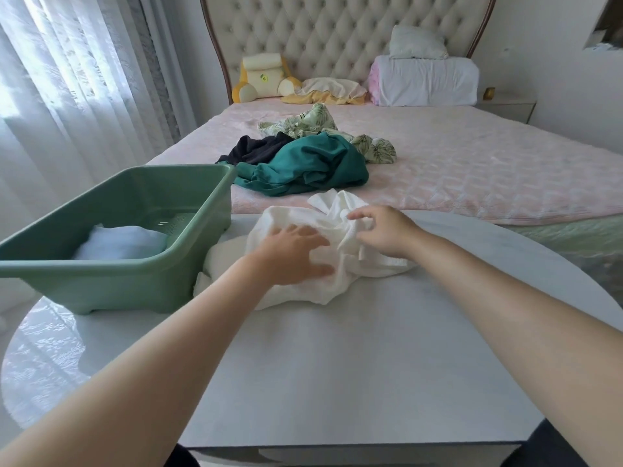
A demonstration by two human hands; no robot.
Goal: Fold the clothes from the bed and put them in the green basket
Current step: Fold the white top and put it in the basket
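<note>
**Mia:** Where is the white garment (pixel 340 210)?

**Tom:** It lies in a crumpled heap on the table (pixel 337 365), at the far edge, close to the bed (pixel 472 170). It is not folded yet.

**Mia:** What are the hands doing?

**Tom:** The left hand (pixel 290 254) lies flat on the heap. Its fingers are straight and spread, and they press the heap down. The right hand (pixel 381 230) is just beside it, on the right part of the heap. Its fingers and thumb are curled and pinch a bunched fold of the white garment.

**Mia:** And the green basket (pixel 118 274)?

**Tom:** It stands on the table too, to the left of the heap. The heap lies right by its side wall. Inside, a pale blue cloth (pixel 124 242) lies on the bottom.

**Mia:** Is anything left on the bed?

**Tom:** Yes. Three pieces lie in one messy pile on the pink cover. The teal garment (pixel 310 163) is nearest. The black garment (pixel 256 148) is at its left, touching it. The leaf-print garment (pixel 313 123) lies behind them both. None of them is folded.

**Mia:** What else is there?

**Tom:** A padded headboard (pixel 337 32) stands at the far end of the bed. A yellow cushion (pixel 263 79) leans on it at the left. A big white pillow (pixel 424 80) lies at the right, with a smaller one on top. A curtain (pixel 67 79) hangs at the left, and light shines through it.
</note>
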